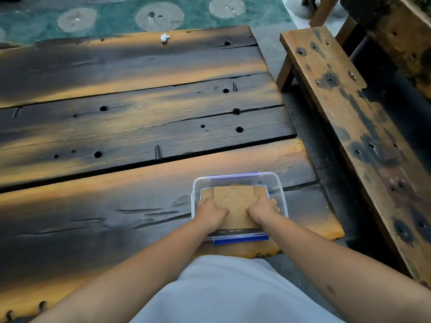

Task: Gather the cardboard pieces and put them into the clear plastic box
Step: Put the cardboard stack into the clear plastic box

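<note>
A clear plastic box [278,194] with blue clips stands near the front right edge of the wooden table. Brown cardboard pieces [235,200] lie stacked inside it, the top one marked with a gear-shaped cut line. My left hand [211,212] rests on the stack's left side, fingers curled against the cardboard. My right hand [262,210] presses on the stack's right side in the same way. Both hands are inside the box opening. The lower cardboard pieces are mostly hidden under the top one.
The dark, scorched plank table [140,127] stretches away to the left and back. A small white crumpled scrap [164,37] lies at its far edge. A wooden bench [349,117] runs along the right, across a narrow gap. Green patterned floor lies beyond.
</note>
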`<state>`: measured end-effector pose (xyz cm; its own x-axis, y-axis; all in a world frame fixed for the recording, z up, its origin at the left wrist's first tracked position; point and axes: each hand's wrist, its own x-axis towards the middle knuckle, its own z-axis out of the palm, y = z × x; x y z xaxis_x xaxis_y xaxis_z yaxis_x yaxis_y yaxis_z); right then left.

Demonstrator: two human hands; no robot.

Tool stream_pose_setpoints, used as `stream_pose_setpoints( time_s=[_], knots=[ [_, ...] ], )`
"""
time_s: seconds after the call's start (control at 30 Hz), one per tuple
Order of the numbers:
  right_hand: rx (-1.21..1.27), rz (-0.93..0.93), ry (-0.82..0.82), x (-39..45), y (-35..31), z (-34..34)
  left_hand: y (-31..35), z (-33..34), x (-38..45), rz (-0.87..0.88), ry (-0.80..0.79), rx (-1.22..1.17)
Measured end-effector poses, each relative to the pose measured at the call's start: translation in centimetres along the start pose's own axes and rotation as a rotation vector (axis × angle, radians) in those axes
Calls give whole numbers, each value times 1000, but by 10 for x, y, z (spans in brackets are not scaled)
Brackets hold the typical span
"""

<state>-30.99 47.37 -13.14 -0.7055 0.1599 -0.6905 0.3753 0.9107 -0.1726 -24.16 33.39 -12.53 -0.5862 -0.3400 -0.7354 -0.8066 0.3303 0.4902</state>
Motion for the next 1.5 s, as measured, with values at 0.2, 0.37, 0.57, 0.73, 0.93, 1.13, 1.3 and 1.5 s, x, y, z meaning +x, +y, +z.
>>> stream_pose_setpoints(
  time_s=[0.2, 0.37, 0.57, 0.73, 0.93, 1.13, 1.3, 1.5],
  knots=[
    [108, -47, -34, 3, -4, 2, 2, -2, 7, -25, 14, -53],
    [193, -102, -44, 2, 0, 4, 4, 0, 8, -17, 48, 107],
    [275, -96, -137, 1, 0, -1, 2, -4, 5, 35, -21, 90],
    [269, -116, -134, -1, 3, -3, 3, -15, 3, 70, -48, 28],
    [154, -284, 37, -12, 0, 3, 4, -25, -11, 313, 52, 134],
    [-25, -444, 130, -34, -1, 1, -6, -48, -26, 512, 176, 226],
    [-193, -658, 221, -55, -11, -2, -25, -74, -36, 519, 295, 462],
    [-433, -788, 290, -74, -24, -1, -44, -101, -54, 441, 382, 723]
  ],
)
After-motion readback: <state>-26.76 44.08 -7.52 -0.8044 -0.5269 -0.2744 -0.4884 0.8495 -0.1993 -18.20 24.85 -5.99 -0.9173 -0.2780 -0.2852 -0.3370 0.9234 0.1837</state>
